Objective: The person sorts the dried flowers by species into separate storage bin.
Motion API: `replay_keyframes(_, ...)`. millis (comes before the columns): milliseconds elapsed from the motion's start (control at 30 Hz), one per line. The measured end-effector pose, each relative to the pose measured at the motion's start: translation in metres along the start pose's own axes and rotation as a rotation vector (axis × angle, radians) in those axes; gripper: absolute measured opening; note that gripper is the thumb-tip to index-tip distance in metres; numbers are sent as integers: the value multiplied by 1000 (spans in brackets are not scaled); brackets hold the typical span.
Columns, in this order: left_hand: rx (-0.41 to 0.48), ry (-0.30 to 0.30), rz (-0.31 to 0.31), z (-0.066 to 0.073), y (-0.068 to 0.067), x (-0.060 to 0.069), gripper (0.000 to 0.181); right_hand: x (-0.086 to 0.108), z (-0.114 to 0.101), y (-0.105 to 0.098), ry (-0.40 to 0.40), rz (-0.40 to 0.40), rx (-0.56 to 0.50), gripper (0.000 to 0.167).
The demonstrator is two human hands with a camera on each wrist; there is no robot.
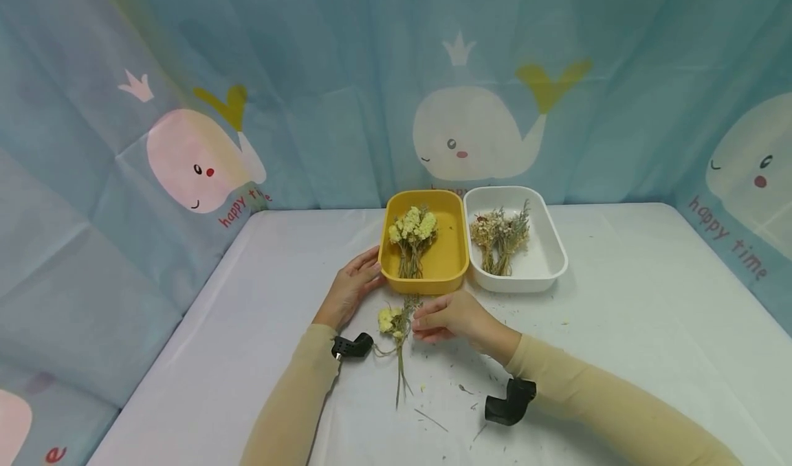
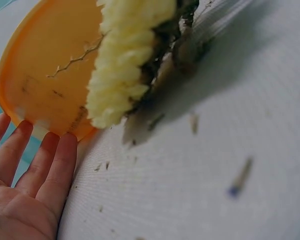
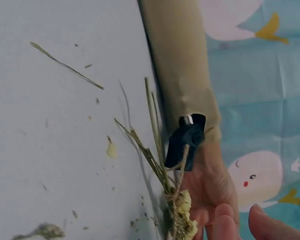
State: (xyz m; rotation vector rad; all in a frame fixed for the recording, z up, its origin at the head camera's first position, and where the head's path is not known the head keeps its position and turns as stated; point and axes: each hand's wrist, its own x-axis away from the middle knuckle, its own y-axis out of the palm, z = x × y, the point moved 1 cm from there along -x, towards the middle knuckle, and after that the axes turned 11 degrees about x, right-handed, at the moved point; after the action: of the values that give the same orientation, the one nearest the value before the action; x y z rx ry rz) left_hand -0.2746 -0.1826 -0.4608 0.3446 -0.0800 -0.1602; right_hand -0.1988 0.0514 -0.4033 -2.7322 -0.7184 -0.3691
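Note:
In the head view my left hand [image 1: 351, 291] rests against the front-left side of a yellow tray [image 1: 454, 246]. Its fingers look straight on the tray wall in the left wrist view. A small bunch of dried yellow flowers [image 1: 390, 320], tied with twine, stands out in front of the tray, stems towards me. Just to its right is my right hand [image 1: 456, 318], fingers loosely bent. A gap shows between its fingertips [image 3: 225, 220] in the right wrist view, with the bunch beside them. Whether they touch the bunch is hidden.
Inside the yellow tray lie yellow flower bunches [image 1: 411, 229]. A white tray [image 1: 547, 263] stands against its right side, holding brownish dried bunches [image 1: 501, 236]. A loose stem [image 1: 431, 420] and plant crumbs lie on the white table [image 1: 631, 315]. A whale-print curtain [image 1: 334, 143] hangs behind.

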Motion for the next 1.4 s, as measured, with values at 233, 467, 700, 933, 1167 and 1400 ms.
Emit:
replay_keyframes(233,6,10,-7,-1,0,5,52,1,15,13,44,-56,-10,24)
replay_keyframes(467,17,13,-11,-5,2,1,51,1,26,21,94,-118,-56,22)
replay_keyframes(700,4,10,-11,-5,3,0,51,-5,28,22,134,-104,-92,20)
replay_keyframes(933,-14,14,-2,-4,3,-1,51,-11,30,27,166,-114,-125,21)
replay_keyframes(1167,-9,16,0,-4,2,-1,51,-18,33,31,161,-100,-128,18)
replay_keyframes(1400,8,16,9,-4,0,-2,51,-20,25,34,163,-111,-71,13)
